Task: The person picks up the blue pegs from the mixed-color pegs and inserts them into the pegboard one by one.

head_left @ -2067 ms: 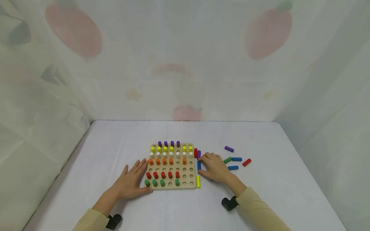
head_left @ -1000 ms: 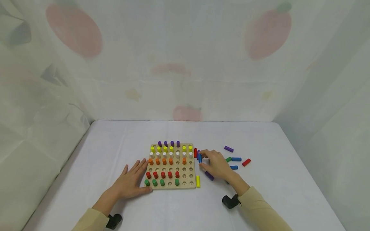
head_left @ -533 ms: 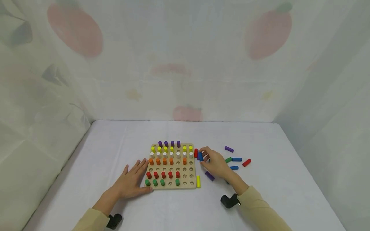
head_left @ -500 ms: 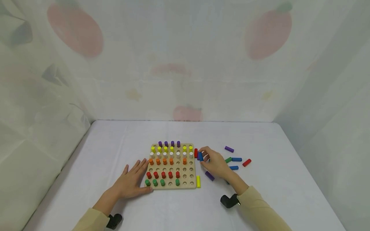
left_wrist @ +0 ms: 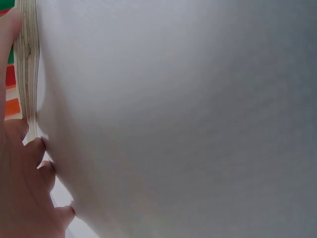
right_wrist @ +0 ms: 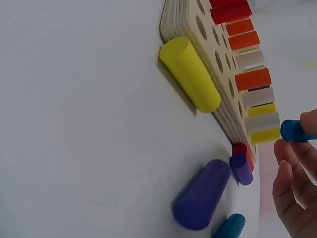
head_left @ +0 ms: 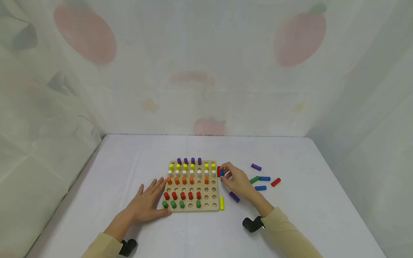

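In the head view, a wooden pegboard [head_left: 210, 193] bears rows of upright purple, yellow, white, orange, red and green pegs. Several round holes show, mostly toward its right side. My left hand [head_left: 145, 204] lies flat with fingers spread, its fingertips and thumb touching the board's left edge. Between thumb and fingertips, my right hand [head_left: 238, 183] pinches a blue peg [head_left: 221, 172], held raised by the board's far right edge. In the right wrist view the blue peg [right_wrist: 293, 131] points its end toward the board. A red peg [head_left: 218, 171] lies along that edge.
A yellow peg [head_left: 221, 203] lies along the board's near right side, and a purple peg [head_left: 234, 196] rests near my right wrist. Farther right are loose blue pegs [head_left: 260, 187], a green peg [head_left: 254, 179], a red peg [head_left: 275, 182] and another purple peg [head_left: 256, 167].
My right hand has picked up the blue peg from beside the board, lifted it and carried it slightly away from me and left, tilting it. The left hand stays in place.
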